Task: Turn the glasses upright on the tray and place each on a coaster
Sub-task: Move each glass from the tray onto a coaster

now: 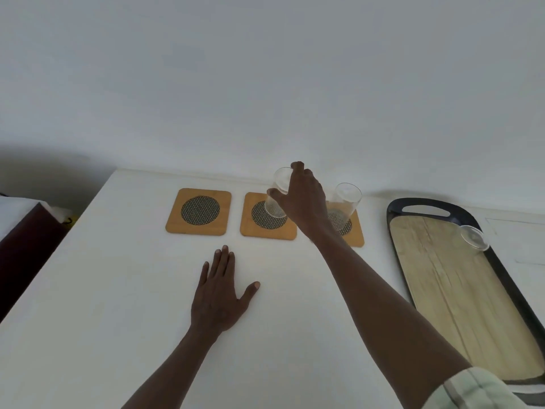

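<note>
Three square wooden coasters with dark mesh centres lie in a row near the wall. The left coaster [199, 211] is bare. My right hand [303, 199] grips a clear glass [277, 193] upright over the middle coaster [265, 216]; I cannot tell whether its base touches. A second clear glass [345, 205] stands upright on the right coaster [355, 231], partly behind my wrist. A third glass [474, 237] sits on the right side of the tray [396, 219]; I cannot tell which way up. My left hand [219, 293] rests flat on the white table, fingers spread.
The tray has a dark rim, a wooden-look floor and a handle cut-out at its far end, and fills the right side. A white wall rises just behind the coasters. The table's left edge drops off beside a dark red object [26, 249].
</note>
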Demonstrator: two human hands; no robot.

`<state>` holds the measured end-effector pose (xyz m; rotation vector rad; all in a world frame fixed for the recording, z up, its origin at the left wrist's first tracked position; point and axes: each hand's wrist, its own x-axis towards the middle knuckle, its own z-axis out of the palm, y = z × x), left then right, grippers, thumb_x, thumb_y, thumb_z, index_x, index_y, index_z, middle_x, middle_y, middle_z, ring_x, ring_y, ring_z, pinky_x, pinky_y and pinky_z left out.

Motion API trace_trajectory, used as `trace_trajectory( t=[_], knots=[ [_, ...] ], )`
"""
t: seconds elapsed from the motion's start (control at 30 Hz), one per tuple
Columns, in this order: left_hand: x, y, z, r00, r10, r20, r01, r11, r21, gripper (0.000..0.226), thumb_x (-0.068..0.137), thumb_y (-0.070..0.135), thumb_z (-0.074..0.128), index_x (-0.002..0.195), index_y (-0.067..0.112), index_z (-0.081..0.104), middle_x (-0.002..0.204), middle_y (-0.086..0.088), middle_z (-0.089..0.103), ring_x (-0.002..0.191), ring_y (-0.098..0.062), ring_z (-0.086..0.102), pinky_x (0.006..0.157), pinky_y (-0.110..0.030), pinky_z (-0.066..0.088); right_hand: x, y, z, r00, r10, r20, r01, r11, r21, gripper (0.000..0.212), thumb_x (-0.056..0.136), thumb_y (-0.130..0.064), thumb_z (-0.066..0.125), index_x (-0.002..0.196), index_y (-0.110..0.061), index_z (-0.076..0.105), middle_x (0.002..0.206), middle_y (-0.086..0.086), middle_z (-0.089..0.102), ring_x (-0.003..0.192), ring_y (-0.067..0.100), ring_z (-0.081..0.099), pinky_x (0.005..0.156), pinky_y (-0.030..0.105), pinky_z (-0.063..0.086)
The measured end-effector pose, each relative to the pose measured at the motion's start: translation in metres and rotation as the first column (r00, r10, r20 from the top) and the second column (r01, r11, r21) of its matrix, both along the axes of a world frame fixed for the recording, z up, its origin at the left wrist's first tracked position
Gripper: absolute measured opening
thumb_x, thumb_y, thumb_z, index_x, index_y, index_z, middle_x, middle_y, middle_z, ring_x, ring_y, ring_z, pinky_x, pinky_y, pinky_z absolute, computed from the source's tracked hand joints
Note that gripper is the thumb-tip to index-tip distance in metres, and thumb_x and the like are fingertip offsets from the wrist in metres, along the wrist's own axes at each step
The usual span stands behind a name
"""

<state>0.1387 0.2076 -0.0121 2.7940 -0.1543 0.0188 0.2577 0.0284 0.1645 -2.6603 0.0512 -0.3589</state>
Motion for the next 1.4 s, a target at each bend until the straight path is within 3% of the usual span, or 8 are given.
trace_trajectory(
  t=[0.37, 1.0, 1.2, 1.4],
  knots=[
    [-0.001, -0.001, 0.003, 1.0, 0.014, -0.013, -0.014, 1.0, -0.025, 0.101, 0.086, 0.083, 0.017, 0.158, 0.014, 0.008, 0.166, 0.001, -0.004, 0.153, -0.013, -0.008, 0.126, -0.04, 0.007, 0.031, 0.018, -0.038, 0.996, 0.031, -0.088, -0.034, 0.999, -0.039, 0.066, 0.079, -0.042, 0.072, 0.127, -0.007, 0.042, 0.112, 0.015, 0.059, 0.102, 0.034, 0.061, 0.079, 0.037, 0.049],
    [0.0, -0.001, 0.004, 1.0, 0.018, -0.017, -0.019, 0.999, -0.041, 0.103, 0.084, 0.086, 0.013, 0.158, 0.015, 0.007, 0.166, 0.002, -0.005, 0.153, -0.013, -0.008, 0.126, -0.039, 0.006, 0.041, 0.016, -0.042, 0.989, 0.035, -0.147, -0.049, 0.994, -0.099, 0.066, 0.082, -0.047, 0.068, 0.129, -0.009, 0.042, 0.114, 0.012, 0.057, 0.103, 0.032, 0.06, 0.074, 0.034, 0.044],
    [0.0, -0.001, 0.0, 1.0, 0.02, -0.004, -0.02, 0.999, -0.04, 0.101, 0.085, 0.084, 0.019, 0.158, 0.015, 0.009, 0.167, 0.002, -0.002, 0.153, -0.013, -0.006, 0.125, -0.038, 0.005, 0.038, 0.012, -0.037, 0.983, 0.027, -0.18, -0.018, 0.998, 0.053, 0.09, 0.083, -0.061, 0.062, 0.145, -0.01, 0.022, 0.13, 0.017, 0.047, 0.121, 0.038, 0.049, 0.088, 0.045, 0.044],
    [0.0, -0.001, -0.001, 1.0, 0.023, -0.003, -0.024, 0.999, -0.03, 0.102, 0.085, 0.085, 0.017, 0.158, 0.015, 0.009, 0.167, 0.001, -0.001, 0.154, -0.013, -0.005, 0.126, -0.038, 0.006, 0.023, 0.007, -0.026, 0.997, 0.016, -0.077, -0.008, 0.993, 0.115, 0.084, 0.087, -0.063, 0.053, 0.147, -0.012, 0.023, 0.134, 0.015, 0.047, 0.124, 0.035, 0.048, 0.086, 0.043, 0.044]
  ],
)
